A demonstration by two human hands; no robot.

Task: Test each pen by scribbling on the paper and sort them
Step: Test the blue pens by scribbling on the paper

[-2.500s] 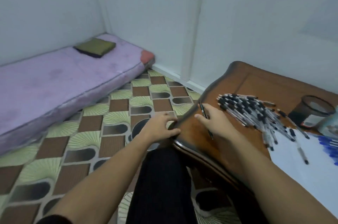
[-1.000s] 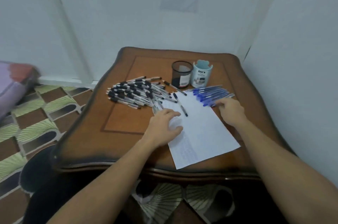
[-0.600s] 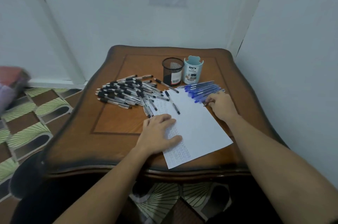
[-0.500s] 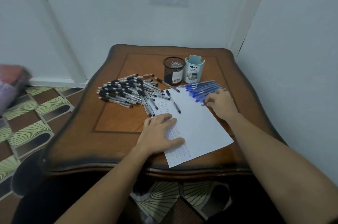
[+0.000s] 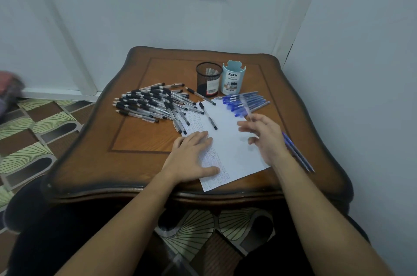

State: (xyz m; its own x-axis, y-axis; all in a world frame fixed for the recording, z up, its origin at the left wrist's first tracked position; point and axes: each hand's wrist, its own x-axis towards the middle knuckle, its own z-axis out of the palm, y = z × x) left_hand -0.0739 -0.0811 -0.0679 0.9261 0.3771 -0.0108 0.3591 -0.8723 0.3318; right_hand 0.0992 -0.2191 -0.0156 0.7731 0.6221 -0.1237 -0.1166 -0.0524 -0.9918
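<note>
A dark wooden table (image 5: 140,136) with a scalloped rim stands in a corner of pale walls, with brown and green patterned floor tiles (image 5: 33,136) off at 9 o'clock. At the table's 12 o'clock a black mesh cup (image 5: 208,79) and a light blue organizer (image 5: 233,78) stand side by side. A heap of black pens (image 5: 153,104) lies at 10 o'clock and a row of blue pens (image 5: 230,102) at 1 o'clock. The paper (image 5: 228,147) lies tilted at 5 o'clock, with one black pen (image 5: 208,115) on its far part. Two more blue pens (image 5: 297,154) lie at 4 o'clock.

The left hand (image 5: 191,158) lies flat on the paper's left edge, fingers straight. Half a second ago the right hand (image 5: 264,138) was down among the blue row. It now hangs above the paper's right side, fingers loosely spread, fingertips pinching a blurred blue pen (image 5: 246,110) that points toward 12 o'clock.
</note>
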